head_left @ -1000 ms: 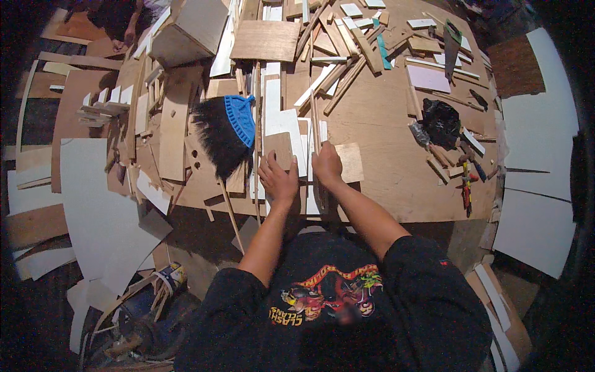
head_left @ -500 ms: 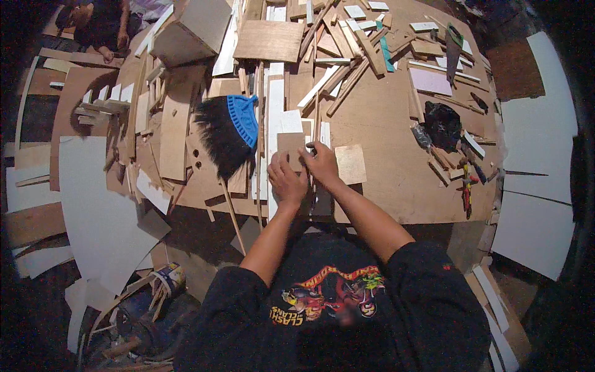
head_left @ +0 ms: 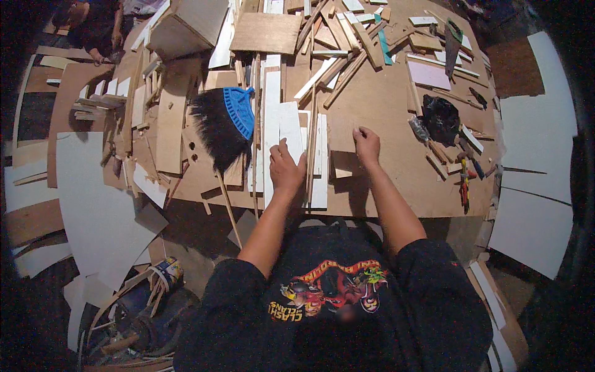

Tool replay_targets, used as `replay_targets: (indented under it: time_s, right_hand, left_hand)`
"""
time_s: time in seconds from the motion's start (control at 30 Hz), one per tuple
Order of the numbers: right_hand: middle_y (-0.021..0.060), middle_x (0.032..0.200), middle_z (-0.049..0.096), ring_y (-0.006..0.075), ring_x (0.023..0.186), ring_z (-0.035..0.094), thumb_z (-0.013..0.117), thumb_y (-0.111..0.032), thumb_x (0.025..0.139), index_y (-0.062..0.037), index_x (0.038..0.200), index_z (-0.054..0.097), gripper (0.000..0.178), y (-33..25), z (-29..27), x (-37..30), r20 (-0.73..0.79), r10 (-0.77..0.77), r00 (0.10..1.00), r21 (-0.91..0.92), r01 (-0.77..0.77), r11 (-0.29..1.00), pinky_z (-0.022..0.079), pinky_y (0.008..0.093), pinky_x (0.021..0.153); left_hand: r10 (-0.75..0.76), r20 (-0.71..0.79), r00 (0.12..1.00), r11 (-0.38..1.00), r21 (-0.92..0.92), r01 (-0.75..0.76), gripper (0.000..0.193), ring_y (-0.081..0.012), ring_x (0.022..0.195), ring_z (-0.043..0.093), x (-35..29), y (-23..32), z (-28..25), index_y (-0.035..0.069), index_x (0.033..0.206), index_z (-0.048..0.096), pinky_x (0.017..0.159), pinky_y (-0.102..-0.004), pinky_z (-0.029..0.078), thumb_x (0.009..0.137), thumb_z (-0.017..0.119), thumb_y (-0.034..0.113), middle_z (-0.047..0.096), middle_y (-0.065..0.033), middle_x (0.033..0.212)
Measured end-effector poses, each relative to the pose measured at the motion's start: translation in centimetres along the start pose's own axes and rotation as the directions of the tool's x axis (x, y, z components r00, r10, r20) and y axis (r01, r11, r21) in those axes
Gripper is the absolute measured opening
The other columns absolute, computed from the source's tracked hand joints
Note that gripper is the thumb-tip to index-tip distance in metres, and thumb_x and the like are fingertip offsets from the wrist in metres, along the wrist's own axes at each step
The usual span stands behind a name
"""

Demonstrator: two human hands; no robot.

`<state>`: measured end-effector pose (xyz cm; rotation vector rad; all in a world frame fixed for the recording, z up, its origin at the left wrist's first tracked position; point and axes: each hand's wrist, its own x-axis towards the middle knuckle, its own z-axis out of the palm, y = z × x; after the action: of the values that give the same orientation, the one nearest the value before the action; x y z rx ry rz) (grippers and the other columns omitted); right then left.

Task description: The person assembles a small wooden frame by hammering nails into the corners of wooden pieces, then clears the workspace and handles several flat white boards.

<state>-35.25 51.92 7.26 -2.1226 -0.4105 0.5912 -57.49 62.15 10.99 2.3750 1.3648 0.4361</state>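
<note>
My left hand [head_left: 286, 170] lies over the white-faced wood strips [head_left: 273, 102] at the middle of the bench, fingers apart and holding nothing. To its right, my right hand [head_left: 368, 147] is closed, thumb and finger pinched at the right edge of a small brown board piece [head_left: 342, 130]. That piece blends in colour with the bench top, so its outline is faint. Below it lies a pale square piece of wood [head_left: 343, 166], partly in dark shadow. A thin wood strip [head_left: 312, 142] runs lengthwise between my hands.
A black-bristled broom head with a blue top [head_left: 238, 111] lies left of the strips. Wood offcuts [head_left: 347, 62] pile up at the back. A handsaw [head_left: 453, 49], a black plastic bag [head_left: 441, 118] and pliers [head_left: 465, 186] are at the right. Another person's hand [head_left: 96, 57] shows far left.
My right hand has moved right, away from my left hand, with the brown board piece. The white strips under it are uncovered. My left hand has stayed near the strips, its fingers more spread.
</note>
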Motion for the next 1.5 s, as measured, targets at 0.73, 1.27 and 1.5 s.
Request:
replay_targets:
  time_s: [0.73,1.27,1.5]
  right_hand:
    - [0.032,0.131,0.056,0.0496,0.12,0.056,0.062,-0.036,0.094,-0.009,0.155,0.026,0.076,4.1,-1.7,-5.6,0.165,0.161,0.973,-0.032,-0.158,0.987,0.046,0.0541,0.101]
    - [0.0182,0.142,0.046,0.0357,0.133,0.042,0.086,-0.038,0.071,-0.006,0.151,0.034,0.1,17.7,-29.8,6.1,0.069,0.012,0.998,-0.765,0.045,0.643,0.038,0.0475,0.111]
    - [0.0157,0.117,0.061,0.0332,0.113,0.056,0.082,-0.033,0.072,-0.0038,0.117,0.058,0.059,18.9,-30.9,6.9,0.163,-0.078,0.983,-0.721,0.173,0.671,0.049,0.0447,0.091]
  left_hand:
    - [0.301,0.185,0.935,0.944,-0.193,-0.266,0.055,-0.0462,0.128,0.047,-5.4,7.4,6.0,0.0,0.136,0.051,0.109,-0.0523,0.038,0.092,0.067,0.028,0.048,-0.0317,0.137]
    - [-0.038,0.763,0.645,0.493,-0.547,0.677,0.032,-0.0153,0.077,0.059,-9.5,30.6,19.9,0.002,0.113,0.059,0.064,-0.0288,0.048,0.096,0.067,0.029,0.061,-0.0067,0.09]
    - [-0.054,0.878,0.476,0.194,-0.458,0.867,0.026,-0.005,0.063,0.05,-10.5,36.5,26.4,0.008,0.103,0.06,0.054,-0.0206,0.036,0.102,0.057,0.034,0.054,0.0043,0.076]
